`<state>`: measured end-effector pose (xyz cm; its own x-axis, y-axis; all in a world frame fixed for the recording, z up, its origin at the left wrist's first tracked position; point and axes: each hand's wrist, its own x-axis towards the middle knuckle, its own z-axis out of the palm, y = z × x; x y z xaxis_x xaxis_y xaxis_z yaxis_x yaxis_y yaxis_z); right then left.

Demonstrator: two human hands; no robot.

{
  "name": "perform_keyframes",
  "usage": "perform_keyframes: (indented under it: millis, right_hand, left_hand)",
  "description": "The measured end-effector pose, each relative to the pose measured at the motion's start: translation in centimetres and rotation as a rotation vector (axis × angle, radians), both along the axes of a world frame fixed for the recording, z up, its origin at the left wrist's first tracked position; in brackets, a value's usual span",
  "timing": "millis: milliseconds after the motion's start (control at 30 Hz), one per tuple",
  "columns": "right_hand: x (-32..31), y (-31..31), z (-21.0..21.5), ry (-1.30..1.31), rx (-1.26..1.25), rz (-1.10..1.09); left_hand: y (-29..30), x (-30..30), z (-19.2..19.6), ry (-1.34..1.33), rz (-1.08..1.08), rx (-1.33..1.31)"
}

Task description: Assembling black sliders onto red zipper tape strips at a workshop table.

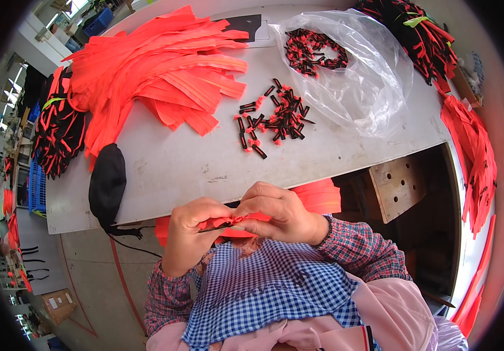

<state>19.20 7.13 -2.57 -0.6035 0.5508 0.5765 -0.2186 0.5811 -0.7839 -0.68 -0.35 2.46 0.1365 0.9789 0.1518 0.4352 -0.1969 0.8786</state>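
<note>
Pinching red fabric (210,223), hands (189,225) (282,215) sit right of a white-labelled carton (59,312)

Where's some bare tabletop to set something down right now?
Free: the tabletop between the black cloth item and the loose black-and-red pieces, plus the patch below the clear bag. Crowded: upper left, under the red strips, and mid near edge, by the left hand and right hand.
</note>
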Motion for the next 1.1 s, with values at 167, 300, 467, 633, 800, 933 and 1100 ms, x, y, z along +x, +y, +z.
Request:
perform_keyframes:
  millis: [167,300,467,633,800,933,1100]
  right_hand:
    - [0.0,0.3,0.1,0.022,-0.026,0.014]
    - [-0.2,0.5,-0.2,0.047,-0.073,0.09]
    - [-0.4,0.7,-0.4,0.017,-0.192,0.122]
    - [-0.3,1.1,0.2,0.017,-0.216,0.102]
    - [-1.2,-0.2,0.4,0.121,-0.676,0.198]
    - [-1.2,-0.7,1.0,0.063,-0.855,0.217]
    - [-3.2,0.0,3.4,0.152,-0.482,-0.033]
  left_hand:
    - [-0.1,0.7,0.0,-0.102,0.083,-0.071]
    - [-0.3,0.3,-0.1,-0.074,0.063,-0.077]
    - [0.4,0.0,-0.9,-0.043,0.022,-0.116]
    - [0.4,-0.3,0.4,-0.143,-0.002,-0.093]
    - [0.6,-0.2,1.7,-0.095,0.003,-0.119]
    - [1.1,0.1,1.9,-0.144,0.06,-0.211]
    - [1.4,-0.5,2.9,-0.31,0.034,-0.202]
